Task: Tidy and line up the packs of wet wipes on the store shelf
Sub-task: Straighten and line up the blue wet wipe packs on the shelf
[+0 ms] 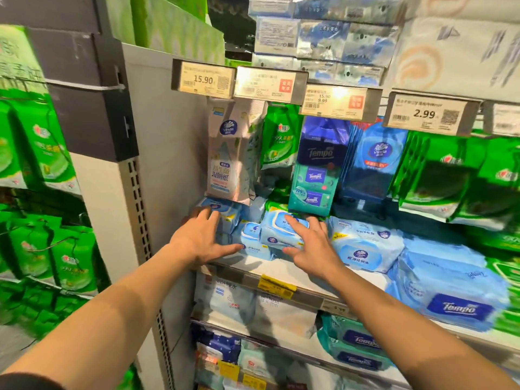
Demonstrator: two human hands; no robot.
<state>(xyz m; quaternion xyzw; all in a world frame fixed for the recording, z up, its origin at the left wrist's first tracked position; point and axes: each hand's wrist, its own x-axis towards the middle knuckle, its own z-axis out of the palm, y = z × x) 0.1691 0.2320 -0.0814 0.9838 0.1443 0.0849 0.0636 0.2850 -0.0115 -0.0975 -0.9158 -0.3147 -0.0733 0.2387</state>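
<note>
Several light-blue packs of wet wipes (281, 230) lie in a loose cluster at the left end of the middle shelf (270, 270), some flat, some tipped at odd angles, not in a row. One flip-lid pack sits uppermost; a smaller pack (251, 240) lies just beside it to the left, and another (222, 211) sits further back against the side panel (166, 153).

Right hand (312, 246): fingers spread, resting on the top and front of the uppermost pack, thumb at its lower edge; loosely grasping it.
Left hand (202, 237): open, fingers splayed, fingertips touching the back-left pack and the thumb reaching toward the smaller one; gripping nothing.

Right of the cluster, same shelf: larger blue wipe packs (365, 243), then a Tempo-branded pack (450, 294) near the shelf's front edge.

Above: hanging packs on pegs, namely a pale Vinda pouch (225, 153), green pouches (278, 136), a dark-blue and teal Tempo bundle (315, 175), blue Vinda packets (377, 159), more green ones (439, 175). Price tags (204, 78) run along the rail, reading 15.90 and 2.99.

Below: lower shelves (281, 347) with further white, blue and teal packs.

Far left: a neighbouring bay of green packs (42, 153).
</note>
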